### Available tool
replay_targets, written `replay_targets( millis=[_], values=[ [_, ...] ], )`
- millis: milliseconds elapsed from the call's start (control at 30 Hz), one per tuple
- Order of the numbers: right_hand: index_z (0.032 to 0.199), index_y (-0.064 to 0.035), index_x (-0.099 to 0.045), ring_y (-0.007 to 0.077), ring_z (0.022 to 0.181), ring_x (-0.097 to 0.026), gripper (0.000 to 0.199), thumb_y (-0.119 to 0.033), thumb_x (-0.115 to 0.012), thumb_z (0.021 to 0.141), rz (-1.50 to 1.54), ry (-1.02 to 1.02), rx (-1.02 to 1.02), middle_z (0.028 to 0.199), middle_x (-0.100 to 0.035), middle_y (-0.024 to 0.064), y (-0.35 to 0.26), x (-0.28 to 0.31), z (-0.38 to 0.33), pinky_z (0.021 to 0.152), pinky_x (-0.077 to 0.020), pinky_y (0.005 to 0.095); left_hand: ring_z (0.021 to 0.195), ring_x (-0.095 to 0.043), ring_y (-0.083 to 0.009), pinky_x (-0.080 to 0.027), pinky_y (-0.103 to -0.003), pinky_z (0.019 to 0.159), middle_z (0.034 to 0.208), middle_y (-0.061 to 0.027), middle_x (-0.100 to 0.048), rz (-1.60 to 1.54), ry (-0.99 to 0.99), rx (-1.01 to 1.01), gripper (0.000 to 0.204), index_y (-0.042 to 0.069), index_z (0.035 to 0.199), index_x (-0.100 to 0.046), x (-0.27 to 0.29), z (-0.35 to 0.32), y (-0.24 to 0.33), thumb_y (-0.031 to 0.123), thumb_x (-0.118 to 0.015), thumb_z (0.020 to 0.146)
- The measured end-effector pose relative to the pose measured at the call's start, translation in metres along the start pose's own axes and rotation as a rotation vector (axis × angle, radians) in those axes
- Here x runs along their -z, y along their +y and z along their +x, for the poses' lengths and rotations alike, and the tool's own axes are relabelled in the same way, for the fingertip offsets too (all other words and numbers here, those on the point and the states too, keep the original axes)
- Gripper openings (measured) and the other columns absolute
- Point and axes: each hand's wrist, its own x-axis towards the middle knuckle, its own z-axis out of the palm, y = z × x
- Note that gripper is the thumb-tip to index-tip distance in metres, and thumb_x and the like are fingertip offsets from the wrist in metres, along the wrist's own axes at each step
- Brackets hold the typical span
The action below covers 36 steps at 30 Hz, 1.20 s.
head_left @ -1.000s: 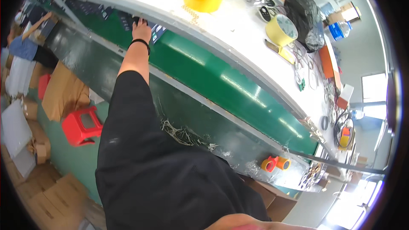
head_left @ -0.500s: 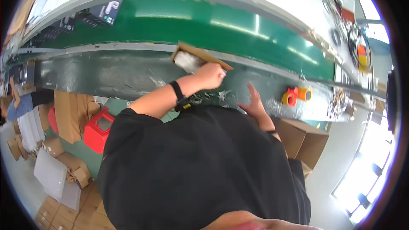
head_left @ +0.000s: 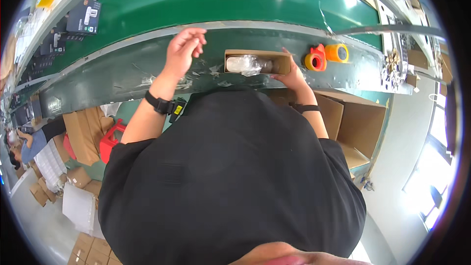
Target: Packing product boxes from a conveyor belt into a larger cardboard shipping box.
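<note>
An open brown cardboard box (head_left: 283, 64) lies lengthwise on the dark workbench. Inside it are clear plastic-wrapped items (head_left: 251, 64), one of them white; their kind is hard to make out. My right hand (head_left: 294, 76) grips the box by its right end, thumb on the near side and fingers at the far side. To the left of the box my left hand (head_left: 181, 54) is raised over the bench, fingers loosely bent and apart, holding nothing.
Right of the box stand a red tape dispenser (head_left: 316, 59) and a yellow tape roll (head_left: 337, 53). A green conveyor belt (head_left: 196, 7) runs behind the bench, with dark printed boxes (head_left: 83, 17) at left. A large open carton (head_left: 360, 122) sits below at right.
The box has moved right and now lies level with its opening showing. My left hand has let go of it and moved left; my right hand has taken its right end.
</note>
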Motion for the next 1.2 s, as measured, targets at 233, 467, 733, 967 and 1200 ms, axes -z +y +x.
replay_targets(
  millis=[233, 467, 733, 967, 1200],
  values=[
    [0.166, -0.0125, -0.035, 0.0183, 0.079, -0.060, 0.096, -0.005, -0.058, 0.073, 1.147, -0.209, -0.270, 0.126, -0.066, 0.0109, 0.076, 0.066, -0.010, 0.073, -0.0553, 0.0332, 0.088, -0.068, -0.0148, -0.057, -0.029, 0.072, 0.110, -0.0043, -0.068, 0.194, 0.013, 0.388, 0.039, 0.014, 0.145, -0.059, -0.071, -0.019, -0.119, 0.011, -0.058, 0.106],
    [0.161, -0.0097, -0.044, 0.0105, 0.070, -0.059, 0.063, -0.011, -0.060, 0.100, 0.701, -0.220, -0.367, 0.127, -0.063, 0.0086, 0.089, 0.060, -0.001, 0.066, -0.0568, 0.0297, 0.083, -0.061, -0.0111, -0.055, -0.027, 0.069, 0.100, -0.0025, -0.063, 0.619, 0.133, 0.174, 0.058, 0.012, 0.148, -0.056, -0.115, -0.022, -0.165, 0.014, -0.077, 0.094],
    [0.139, -0.0119, -0.069, 0.0383, 0.123, -0.066, 0.073, 0.012, -0.060, 0.072, -0.052, -0.076, 0.444, 0.139, -0.064, 0.0166, 0.068, 0.081, 0.001, 0.099, -0.0566, 0.0395, 0.127, -0.062, -0.0265, -0.056, -0.038, 0.100, 0.150, -0.0025, -0.059, 1.170, -0.200, -0.448, 0.068, 0.025, 0.137, -0.071, -0.121, -0.007, -0.125, -0.003, -0.080, 0.076],
    [0.156, -0.0185, -0.052, 0.0389, 0.118, -0.067, 0.076, -0.014, -0.075, 0.084, -0.141, -0.196, 0.557, 0.156, -0.048, 0.0144, 0.045, 0.094, -0.022, 0.093, -0.0595, 0.0424, 0.145, -0.048, -0.0327, -0.050, -0.045, 0.113, 0.164, -0.0052, -0.046, 1.296, -0.380, -0.346, 0.068, 0.014, 0.148, -0.061, -0.137, -0.025, -0.096, 0.041, -0.078, 0.089],
    [0.160, -0.0208, -0.046, 0.0397, 0.105, -0.072, 0.069, -0.027, -0.072, 0.096, -0.425, -0.211, 0.469, 0.159, -0.040, 0.0153, 0.045, 0.086, -0.013, 0.090, -0.0605, 0.0476, 0.141, -0.050, -0.0326, -0.052, -0.045, 0.110, 0.158, -0.0080, -0.051, 1.356, -0.324, -0.260, 0.056, 0.028, 0.146, -0.064, -0.143, -0.021, -0.105, 0.045, -0.074, 0.094]
  ],
)
